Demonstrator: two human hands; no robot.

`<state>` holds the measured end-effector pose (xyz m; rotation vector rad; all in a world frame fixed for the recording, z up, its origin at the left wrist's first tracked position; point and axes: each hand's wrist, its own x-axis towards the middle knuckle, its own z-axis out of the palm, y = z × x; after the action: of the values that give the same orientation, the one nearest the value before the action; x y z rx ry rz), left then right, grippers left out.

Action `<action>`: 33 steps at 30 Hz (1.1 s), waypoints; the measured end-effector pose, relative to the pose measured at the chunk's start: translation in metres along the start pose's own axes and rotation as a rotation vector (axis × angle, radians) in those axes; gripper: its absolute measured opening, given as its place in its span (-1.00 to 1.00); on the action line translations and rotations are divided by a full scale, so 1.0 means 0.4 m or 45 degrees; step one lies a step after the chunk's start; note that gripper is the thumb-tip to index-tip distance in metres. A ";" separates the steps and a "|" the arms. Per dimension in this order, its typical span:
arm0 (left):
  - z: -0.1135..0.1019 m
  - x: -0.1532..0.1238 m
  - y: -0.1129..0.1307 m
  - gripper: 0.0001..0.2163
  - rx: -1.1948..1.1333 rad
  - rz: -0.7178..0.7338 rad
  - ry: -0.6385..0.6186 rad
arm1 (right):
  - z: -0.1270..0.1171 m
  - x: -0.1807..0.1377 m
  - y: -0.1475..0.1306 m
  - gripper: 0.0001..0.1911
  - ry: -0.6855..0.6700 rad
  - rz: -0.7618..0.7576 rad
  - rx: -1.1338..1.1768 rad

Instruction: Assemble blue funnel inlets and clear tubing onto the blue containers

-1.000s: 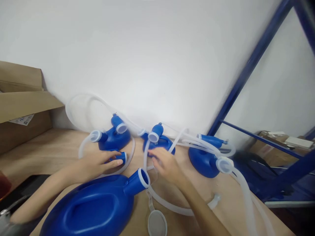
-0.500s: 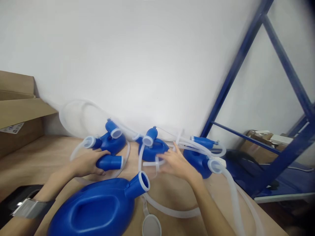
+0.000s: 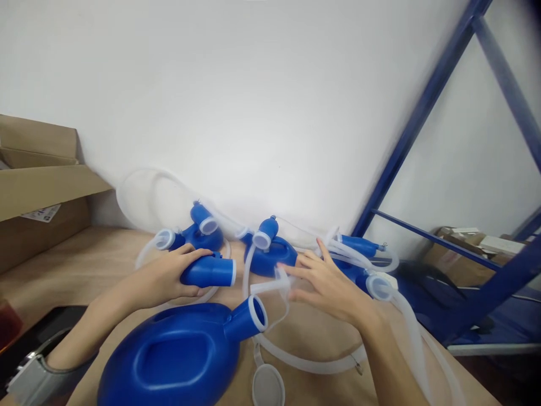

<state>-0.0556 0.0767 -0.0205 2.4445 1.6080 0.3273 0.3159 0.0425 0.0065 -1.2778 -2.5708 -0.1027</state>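
Your left hand is clamped on the blue connector, centre-left of frame. Your right hand, splayed, meets the clear tube end at centre; grip unconfirmed. Tangled tubing may snag and drag the large blue bottle.

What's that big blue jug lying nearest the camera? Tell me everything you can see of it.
The big blue jug looks like smooth, glossy plastic. Its body is broad, flat and oval, with a shallow oval hollow in its upper face. A short neck slants up to the right, ending in a white-rimmed open mouth. It lies flat on the wooden table. A round whitish cap on a strap lies below the neck. The left hand is just behind it, apparently apart.
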 end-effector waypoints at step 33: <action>0.068 -0.014 0.115 -0.39 -0.462 0.397 -0.225 | 0.163 0.050 -0.177 -0.49 0.144 0.117 -0.128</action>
<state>-0.0095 0.0525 -0.0338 2.3542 0.9948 0.3972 0.2349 0.0266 -0.0469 -1.3814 -2.4354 -0.2814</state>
